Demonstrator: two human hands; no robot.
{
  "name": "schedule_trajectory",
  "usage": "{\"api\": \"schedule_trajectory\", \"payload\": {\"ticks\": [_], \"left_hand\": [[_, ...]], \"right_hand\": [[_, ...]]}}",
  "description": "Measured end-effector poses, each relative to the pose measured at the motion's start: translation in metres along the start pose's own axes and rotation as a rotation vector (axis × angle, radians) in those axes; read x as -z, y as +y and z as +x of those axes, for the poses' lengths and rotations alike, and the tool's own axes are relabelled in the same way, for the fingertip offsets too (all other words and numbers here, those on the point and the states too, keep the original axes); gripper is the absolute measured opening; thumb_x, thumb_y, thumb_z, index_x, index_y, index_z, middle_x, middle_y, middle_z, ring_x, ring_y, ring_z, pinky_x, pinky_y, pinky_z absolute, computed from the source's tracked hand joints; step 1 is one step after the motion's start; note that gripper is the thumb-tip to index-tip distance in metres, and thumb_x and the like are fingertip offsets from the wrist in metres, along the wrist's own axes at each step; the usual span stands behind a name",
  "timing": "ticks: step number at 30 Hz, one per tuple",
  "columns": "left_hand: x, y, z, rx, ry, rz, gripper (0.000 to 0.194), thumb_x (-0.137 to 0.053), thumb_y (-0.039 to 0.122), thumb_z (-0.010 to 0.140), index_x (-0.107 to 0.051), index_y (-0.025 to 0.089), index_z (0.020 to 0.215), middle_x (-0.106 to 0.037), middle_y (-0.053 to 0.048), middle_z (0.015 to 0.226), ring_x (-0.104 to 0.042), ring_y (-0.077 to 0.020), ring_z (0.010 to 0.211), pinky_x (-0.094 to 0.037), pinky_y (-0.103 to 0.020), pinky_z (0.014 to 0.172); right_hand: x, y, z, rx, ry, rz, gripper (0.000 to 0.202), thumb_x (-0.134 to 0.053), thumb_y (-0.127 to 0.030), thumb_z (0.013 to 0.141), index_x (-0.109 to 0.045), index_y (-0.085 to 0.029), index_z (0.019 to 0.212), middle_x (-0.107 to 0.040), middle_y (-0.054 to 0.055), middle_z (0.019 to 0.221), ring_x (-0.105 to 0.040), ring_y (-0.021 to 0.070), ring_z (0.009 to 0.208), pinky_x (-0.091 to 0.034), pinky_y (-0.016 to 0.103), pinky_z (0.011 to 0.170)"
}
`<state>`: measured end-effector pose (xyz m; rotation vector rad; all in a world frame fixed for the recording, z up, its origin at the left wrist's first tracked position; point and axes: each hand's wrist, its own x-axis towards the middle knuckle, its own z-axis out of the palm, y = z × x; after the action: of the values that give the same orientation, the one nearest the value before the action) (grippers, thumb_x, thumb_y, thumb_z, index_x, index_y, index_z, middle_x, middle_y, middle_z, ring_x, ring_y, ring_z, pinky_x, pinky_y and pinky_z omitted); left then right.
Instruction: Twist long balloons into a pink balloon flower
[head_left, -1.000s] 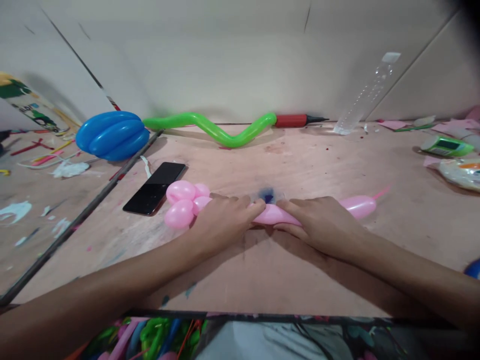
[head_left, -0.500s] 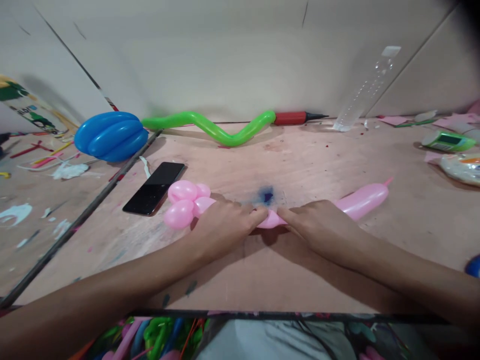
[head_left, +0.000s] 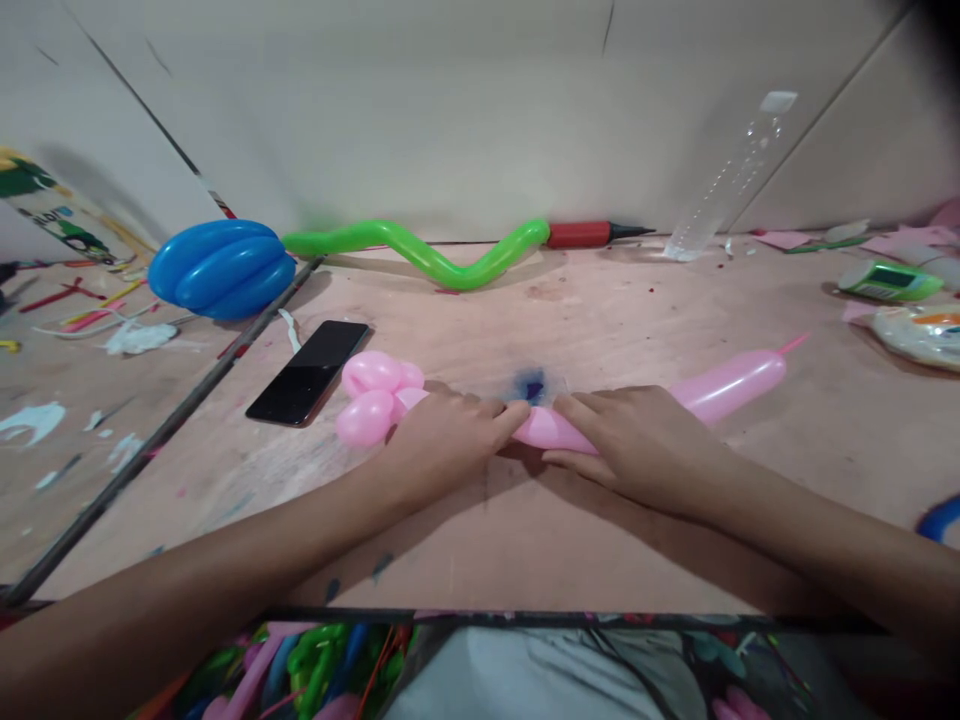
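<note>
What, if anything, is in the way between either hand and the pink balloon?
Nothing visible. The left hand and right hand both grip the pink balloon directly. The black phone lies close to its bubbled end, to the left of both hands, not between them and the balloon.

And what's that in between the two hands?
In the head view, a stretch of pink balloon runs between the left hand and the right hand, with a blue stain just beyond.
</note>
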<state>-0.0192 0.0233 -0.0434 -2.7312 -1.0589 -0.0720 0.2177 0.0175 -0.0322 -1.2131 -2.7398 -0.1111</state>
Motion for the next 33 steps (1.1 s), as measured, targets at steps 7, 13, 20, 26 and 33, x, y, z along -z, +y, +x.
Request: {"api": "schedule_trajectory", "payload": {"ticks": [7,13,20,26,33], "left_hand": [[0.0028,0.0041,0.0042,0.054,-0.032,0.089,0.009,-0.052,0.029,0.097,-0.053,0.021,0.100,-0.068,-0.003,0.079,-0.069,-0.0281,0.065,-0.041,-0.035,0.054],[0.0063,0.0044,0.0028,0.019,-0.110,0.022,0.009,-0.052,0.028,0.099,-0.055,0.021,0.103,-0.071,-0.002,0.082,-0.070,-0.0275,0.069,-0.043,-0.035,0.058],[0.0076,0.0051,0.0040,-0.007,-0.142,0.000,0.008,-0.053,0.026,0.098,-0.058,0.020,0.099,-0.073,-0.003,0.082,-0.070,-0.0261,0.068,-0.042,-0.034,0.059],[0.0076,0.0064,0.0037,-0.055,-0.126,0.004,0.007,-0.054,0.022,0.098,-0.060,0.019,0.097,-0.073,-0.004,0.081,-0.069,-0.0240,0.067,-0.041,-0.033,0.058],[0.0083,0.0080,0.0026,-0.092,-0.124,-0.008,0.007,-0.054,0.017,0.097,-0.061,0.019,0.098,-0.072,-0.003,0.084,-0.068,-0.0239,0.067,-0.038,-0.033,0.055]], "right_hand": [[0.0008,0.0027,-0.0001,-0.040,-0.094,0.092,0.022,-0.052,-0.043,0.101,-0.062,-0.024,0.095,-0.074,0.001,0.085,-0.067,0.0227,0.069,-0.028,0.030,0.060],[-0.0013,0.0023,-0.0012,-0.043,-0.127,0.103,0.017,-0.052,-0.036,0.103,-0.064,-0.024,0.098,-0.076,0.000,0.089,-0.069,0.0230,0.073,-0.028,0.031,0.062],[-0.0018,0.0014,-0.0016,-0.012,-0.152,0.074,0.011,-0.055,-0.028,0.101,-0.065,-0.022,0.102,-0.078,0.002,0.092,-0.071,0.0238,0.075,-0.028,0.031,0.061],[0.0011,0.0002,-0.0009,0.011,-0.184,0.066,0.011,-0.054,-0.014,0.096,-0.062,-0.021,0.095,-0.077,0.002,0.084,-0.070,0.0234,0.071,-0.025,0.031,0.058],[-0.0003,-0.0033,-0.0025,0.040,-0.178,0.082,0.015,-0.052,-0.010,0.093,-0.062,-0.021,0.093,-0.077,0.001,0.082,-0.067,0.0203,0.067,-0.024,0.031,0.058]]}}
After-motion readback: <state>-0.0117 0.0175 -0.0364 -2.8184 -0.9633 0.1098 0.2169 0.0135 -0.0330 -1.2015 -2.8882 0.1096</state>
